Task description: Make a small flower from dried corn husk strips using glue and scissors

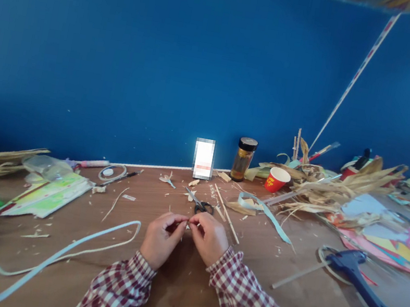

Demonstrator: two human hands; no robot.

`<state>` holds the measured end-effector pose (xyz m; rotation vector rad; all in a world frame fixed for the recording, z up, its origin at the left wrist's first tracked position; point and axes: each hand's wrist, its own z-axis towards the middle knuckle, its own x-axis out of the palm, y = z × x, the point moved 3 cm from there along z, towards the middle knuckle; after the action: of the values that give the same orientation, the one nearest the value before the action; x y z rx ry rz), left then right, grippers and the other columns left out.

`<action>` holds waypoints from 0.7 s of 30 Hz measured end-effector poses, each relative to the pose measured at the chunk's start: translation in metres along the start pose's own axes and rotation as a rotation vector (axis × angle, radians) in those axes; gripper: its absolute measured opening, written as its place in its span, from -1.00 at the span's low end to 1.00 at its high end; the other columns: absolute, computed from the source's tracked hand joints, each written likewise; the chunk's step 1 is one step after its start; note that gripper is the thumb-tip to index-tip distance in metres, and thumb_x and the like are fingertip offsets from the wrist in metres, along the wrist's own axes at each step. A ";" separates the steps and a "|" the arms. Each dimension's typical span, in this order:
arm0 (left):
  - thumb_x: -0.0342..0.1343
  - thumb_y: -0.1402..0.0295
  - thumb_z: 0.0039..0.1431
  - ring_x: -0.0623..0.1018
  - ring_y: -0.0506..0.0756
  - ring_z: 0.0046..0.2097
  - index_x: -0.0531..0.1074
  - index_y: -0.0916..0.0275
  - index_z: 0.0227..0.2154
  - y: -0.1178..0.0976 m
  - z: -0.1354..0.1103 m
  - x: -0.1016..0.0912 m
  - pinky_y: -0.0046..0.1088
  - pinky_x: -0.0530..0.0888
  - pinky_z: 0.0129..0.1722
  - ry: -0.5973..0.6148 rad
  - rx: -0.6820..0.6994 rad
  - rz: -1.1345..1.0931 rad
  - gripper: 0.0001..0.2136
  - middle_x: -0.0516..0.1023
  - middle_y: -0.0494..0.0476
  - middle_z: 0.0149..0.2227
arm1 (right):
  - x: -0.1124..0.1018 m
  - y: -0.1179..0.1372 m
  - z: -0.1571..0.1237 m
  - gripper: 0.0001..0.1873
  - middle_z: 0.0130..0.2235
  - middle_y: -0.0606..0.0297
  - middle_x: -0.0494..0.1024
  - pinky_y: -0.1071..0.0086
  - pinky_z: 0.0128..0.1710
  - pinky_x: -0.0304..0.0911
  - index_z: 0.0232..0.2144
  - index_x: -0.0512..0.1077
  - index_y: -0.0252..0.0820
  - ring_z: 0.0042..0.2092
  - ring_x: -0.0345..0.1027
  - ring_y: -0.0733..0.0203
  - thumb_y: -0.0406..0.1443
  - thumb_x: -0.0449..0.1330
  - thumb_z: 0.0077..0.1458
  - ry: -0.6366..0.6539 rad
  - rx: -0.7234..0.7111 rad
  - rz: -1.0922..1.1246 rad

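My left hand (163, 237) and my right hand (209, 236) meet fingertip to fingertip just above the brown table (179, 297). Both are closed in a pinch around something tiny, too small and covered to name. Just beyond the fingers lie black-handled scissors (203, 208), blades pointing away to the left. Pale scraps and a small dried-husk flower shape (167, 180) lie behind them. Thin sticks (226, 214) rest to the right of the scissors.
A blue glue gun (361, 279) lies at right with its cord. Dried corn husks (340, 198), a red paper cup (277, 180) and a lidded jar (244, 159) stand along the blue wall (165, 62). A white cable (95, 235) arches at left near a painted sheet (50, 195).
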<state>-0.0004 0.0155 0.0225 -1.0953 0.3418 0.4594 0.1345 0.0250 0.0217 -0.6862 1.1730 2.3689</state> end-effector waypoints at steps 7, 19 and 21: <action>-0.03 0.34 0.04 0.40 0.01 -0.46 0.45 0.25 -0.41 0.000 0.000 0.002 -0.48 0.34 -0.45 -0.020 0.003 0.077 -0.83 0.45 0.09 -0.47 | -0.004 0.004 0.003 -0.87 -0.42 0.28 0.38 0.43 -0.35 0.14 -0.44 0.32 -0.18 -0.36 0.25 0.27 -0.39 -0.01 0.05 0.006 -0.019 -0.034; 0.02 0.19 0.00 0.37 -0.05 -0.58 0.43 0.30 -0.41 0.018 -0.002 0.015 -0.53 0.34 -0.57 0.228 -0.393 -0.537 -0.74 0.43 0.04 -0.56 | -0.005 -0.002 0.004 -0.89 -0.43 0.33 0.42 0.46 -0.42 0.18 -0.42 0.37 -0.16 -0.45 0.25 0.32 -0.37 0.04 0.03 -0.072 0.090 0.054; 0.07 0.19 -0.04 0.34 -0.08 -0.60 0.41 0.31 -0.46 0.018 -0.004 0.018 -0.57 0.31 -0.58 0.282 -0.504 -0.669 -0.75 0.42 0.02 -0.56 | -0.005 -0.001 0.003 -0.88 -0.41 0.32 0.43 0.46 -0.40 0.19 -0.39 0.37 -0.16 -0.42 0.26 0.31 -0.37 0.03 0.04 -0.071 0.088 0.078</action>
<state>0.0052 0.0224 -0.0014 -1.6844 0.0851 -0.2267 0.1382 0.0273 0.0262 -0.5324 1.2869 2.3686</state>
